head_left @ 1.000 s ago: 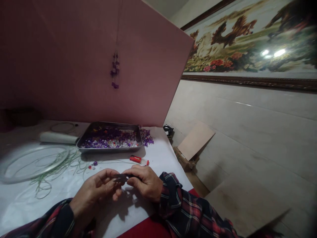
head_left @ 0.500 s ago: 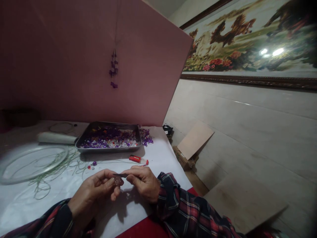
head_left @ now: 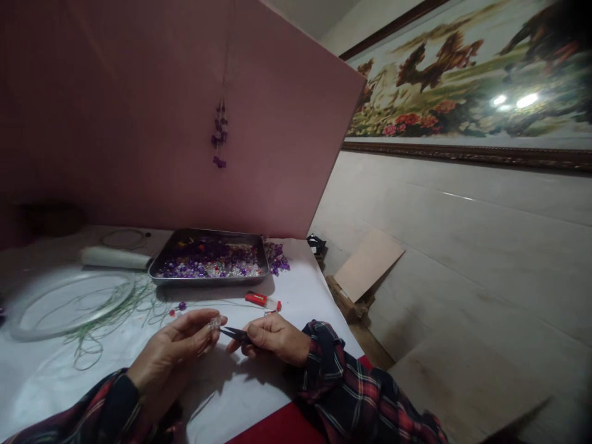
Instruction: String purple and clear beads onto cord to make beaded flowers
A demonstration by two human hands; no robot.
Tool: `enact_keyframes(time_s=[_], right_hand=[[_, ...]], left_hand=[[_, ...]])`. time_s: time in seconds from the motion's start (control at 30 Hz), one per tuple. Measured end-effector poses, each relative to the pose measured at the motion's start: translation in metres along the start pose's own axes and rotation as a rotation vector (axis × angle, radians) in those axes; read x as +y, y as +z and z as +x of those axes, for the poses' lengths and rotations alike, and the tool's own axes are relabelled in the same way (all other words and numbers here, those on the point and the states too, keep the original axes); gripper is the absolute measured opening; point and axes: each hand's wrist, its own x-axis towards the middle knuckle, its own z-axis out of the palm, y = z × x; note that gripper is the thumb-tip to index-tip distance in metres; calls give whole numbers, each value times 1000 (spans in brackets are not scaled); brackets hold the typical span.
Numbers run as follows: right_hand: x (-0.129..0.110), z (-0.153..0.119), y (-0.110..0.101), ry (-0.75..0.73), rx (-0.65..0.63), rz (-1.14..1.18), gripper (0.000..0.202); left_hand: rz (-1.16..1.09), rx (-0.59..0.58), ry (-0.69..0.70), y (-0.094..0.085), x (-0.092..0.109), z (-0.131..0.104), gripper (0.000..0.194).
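Glossy beadwork (head_left: pixel 214 324), smooth metal tray (head_left: pixel 210 282), pointed tool (head_left: pixel 235 333) apparently matt metal.

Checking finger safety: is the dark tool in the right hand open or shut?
Slightly open: the dark tool in the right hand shows two pointed tips with a narrow gap between them, near the left hand.
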Motion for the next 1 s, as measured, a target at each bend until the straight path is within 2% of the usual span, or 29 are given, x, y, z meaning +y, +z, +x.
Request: enact_keyframes(time_s=[0.17, 0.43, 0.73, 1.0], right_hand=[[2, 0, 0, 28, -15, 68, 65], [7, 1, 1, 64, -17, 124, 65], [12, 2, 4, 168, -87, 395, 53], [8, 1, 9, 298, -331, 721, 43]], left_hand=[[5, -4, 3, -1, -1, 1, 24], [5, -82, -96, -3, -2, 0, 30], [67, -170, -109, -9, -5, 4, 37], [110, -216, -108, -1, -3, -6, 35]])
